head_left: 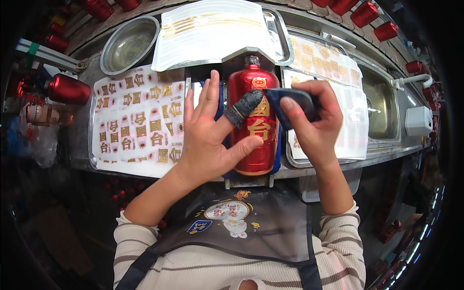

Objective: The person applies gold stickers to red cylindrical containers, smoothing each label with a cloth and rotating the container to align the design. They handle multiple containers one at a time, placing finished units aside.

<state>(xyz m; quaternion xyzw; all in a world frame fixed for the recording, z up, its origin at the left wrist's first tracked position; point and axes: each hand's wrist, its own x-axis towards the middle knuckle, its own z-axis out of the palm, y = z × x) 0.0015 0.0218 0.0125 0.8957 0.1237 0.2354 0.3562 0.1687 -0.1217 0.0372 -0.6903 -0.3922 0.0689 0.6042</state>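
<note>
A glossy red bottle [251, 79] with gold characters down its front lies on a blue-lined stand in the middle, its neck pointing away from me. My left hand [200, 142] rests over its left side with the fingers spread. A grey knitted cover wraps the index finger, which presses on the gold lettering, and the thumb touches the bottle lower down. From the right, my right hand [319, 121] grips a dark blue scraper [282, 107] by its thick end. The scraper's flat edge meets the bottle beside the covered fingertip. Part of the lettering is hidden by that finger.
Left of the bottle lies a sheet of gold decals [140, 108]; more decals [319, 60] and white sheets [338, 130] are at the right. Behind are a metal bowl [107, 50] and white sheets with gold strips [212, 46]. A sink [379, 113] stands far right, another red bottle [70, 88] far left.
</note>
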